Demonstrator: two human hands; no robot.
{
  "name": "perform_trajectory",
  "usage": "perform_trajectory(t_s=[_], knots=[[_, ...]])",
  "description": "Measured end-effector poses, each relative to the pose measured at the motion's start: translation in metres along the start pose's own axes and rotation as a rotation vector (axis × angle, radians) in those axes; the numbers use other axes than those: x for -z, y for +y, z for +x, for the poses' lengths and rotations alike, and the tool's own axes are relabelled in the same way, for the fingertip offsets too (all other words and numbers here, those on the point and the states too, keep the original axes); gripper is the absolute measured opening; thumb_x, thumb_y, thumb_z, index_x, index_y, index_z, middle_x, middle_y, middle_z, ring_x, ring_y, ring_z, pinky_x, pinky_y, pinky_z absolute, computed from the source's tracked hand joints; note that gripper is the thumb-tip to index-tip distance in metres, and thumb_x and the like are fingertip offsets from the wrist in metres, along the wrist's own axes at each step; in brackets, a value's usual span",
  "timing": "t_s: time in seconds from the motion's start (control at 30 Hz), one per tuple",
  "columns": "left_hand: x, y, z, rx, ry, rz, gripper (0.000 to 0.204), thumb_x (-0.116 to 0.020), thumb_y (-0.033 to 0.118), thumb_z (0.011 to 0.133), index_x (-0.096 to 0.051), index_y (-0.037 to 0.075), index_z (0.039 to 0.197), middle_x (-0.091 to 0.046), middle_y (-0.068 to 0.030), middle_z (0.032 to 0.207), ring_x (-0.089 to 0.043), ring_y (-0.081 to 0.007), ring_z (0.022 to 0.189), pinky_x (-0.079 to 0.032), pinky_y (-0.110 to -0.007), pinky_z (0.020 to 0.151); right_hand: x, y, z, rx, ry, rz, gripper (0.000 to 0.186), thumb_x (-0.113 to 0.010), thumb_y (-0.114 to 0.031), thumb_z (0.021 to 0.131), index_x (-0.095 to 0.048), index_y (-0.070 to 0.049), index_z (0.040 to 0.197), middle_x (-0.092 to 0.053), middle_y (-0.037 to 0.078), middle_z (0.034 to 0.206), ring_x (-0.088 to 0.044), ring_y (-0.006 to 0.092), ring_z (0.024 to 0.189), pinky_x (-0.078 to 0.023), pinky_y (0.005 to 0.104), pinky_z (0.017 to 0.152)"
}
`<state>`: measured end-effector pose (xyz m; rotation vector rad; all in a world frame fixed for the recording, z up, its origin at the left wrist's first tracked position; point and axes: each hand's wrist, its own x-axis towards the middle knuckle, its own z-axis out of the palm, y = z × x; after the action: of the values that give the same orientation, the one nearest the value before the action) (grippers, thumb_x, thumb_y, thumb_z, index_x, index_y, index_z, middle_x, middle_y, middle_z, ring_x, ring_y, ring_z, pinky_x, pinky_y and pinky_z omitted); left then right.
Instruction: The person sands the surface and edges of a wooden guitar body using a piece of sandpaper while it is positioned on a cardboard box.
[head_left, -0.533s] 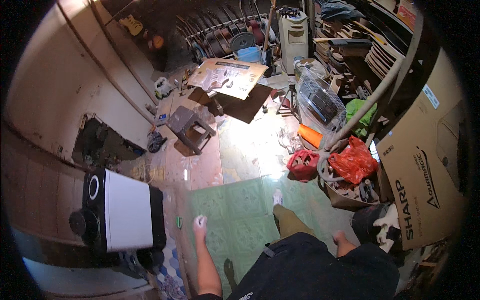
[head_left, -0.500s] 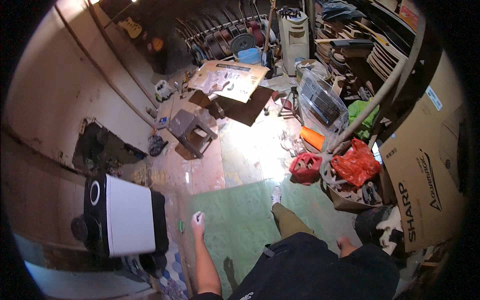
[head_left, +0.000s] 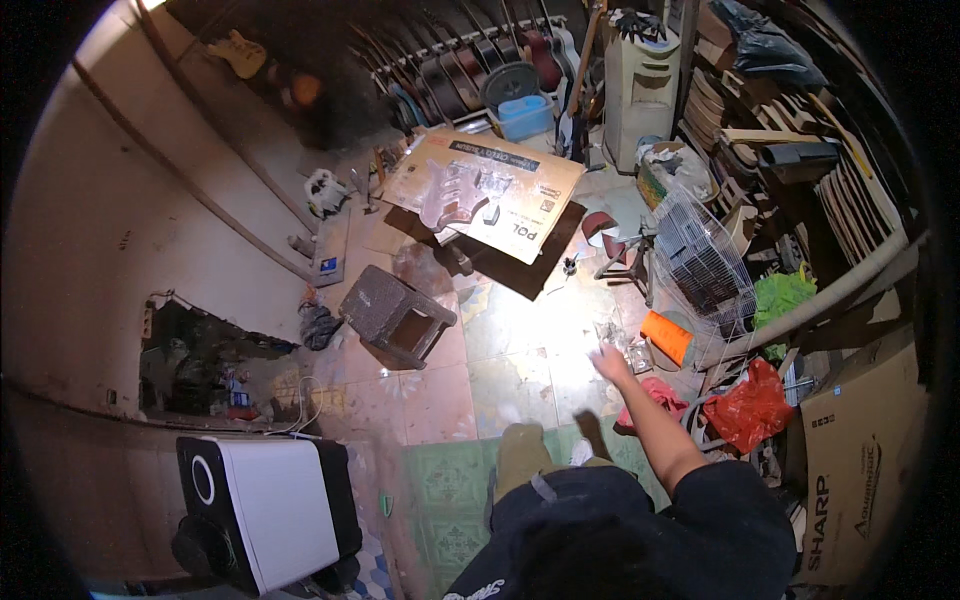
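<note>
My right arm reaches forward over the floor. At its end, my right hand [head_left: 607, 363] is blurred against a bright patch of light, and its fingers cannot be made out. Just to its right lie some small clear-looking items [head_left: 637, 352] and an orange conical object [head_left: 667, 338]; whether the hand touches any of them is unclear. My left hand is out of the picture. Farther ahead, an electric guitar body [head_left: 455, 197] lies on a cardboard sheet [head_left: 540, 205] raised above the floor.
A dark stool [head_left: 395, 318] stands ahead on the left, with a white-and-black appliance [head_left: 268, 510] nearer. On the right are a wire cage [head_left: 705, 260], a red plastic bag [head_left: 750, 408] and a large cardboard box [head_left: 865, 460]. Several guitars [head_left: 450, 80] line the back.
I have moved forward, so the stool and cardboard sheet appear closer. My right arm has swung out ahead, while my left arm has dropped out of view.
</note>
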<state>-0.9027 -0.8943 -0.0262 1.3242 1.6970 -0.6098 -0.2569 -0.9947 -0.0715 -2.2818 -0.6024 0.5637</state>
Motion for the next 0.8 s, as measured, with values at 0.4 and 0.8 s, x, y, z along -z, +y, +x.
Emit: perform_trajectory(t_s=[0.4,0.8], knots=[[0.198,0.349,0.213,-0.373,0.318,0.051,0.044,-0.064,0.038,0.099,-0.064,0.005,0.128,-0.068,-0.0189,0.121,-0.064,-0.0349,0.109,-0.049,-0.046,0.1,-0.016,-0.038,0.182,-0.532,0.043,0.213,0.026,-0.069,-0.03,0.094,-0.069,-0.005,0.099,-0.068,0.007,0.077,-0.063,0.0172,0.062,-0.05,0.0357,0.054],[0.333,0.652,0.212,-0.799,-0.123,0.123,0.023,-0.059,0.012,0.103,-0.068,0.002,0.121,-0.065,0.001,0.104,-0.059,-0.0138,0.098,-0.049,-0.031,0.087,-0.033,0.004,0.384,-0.712,0.192,0.73,0.029,-0.067,-0.034,0.095,-0.064,-0.01,0.079,-0.054,0.0,0.06,-0.048,0.013,0.049,-0.041,0.0333,0.048]])
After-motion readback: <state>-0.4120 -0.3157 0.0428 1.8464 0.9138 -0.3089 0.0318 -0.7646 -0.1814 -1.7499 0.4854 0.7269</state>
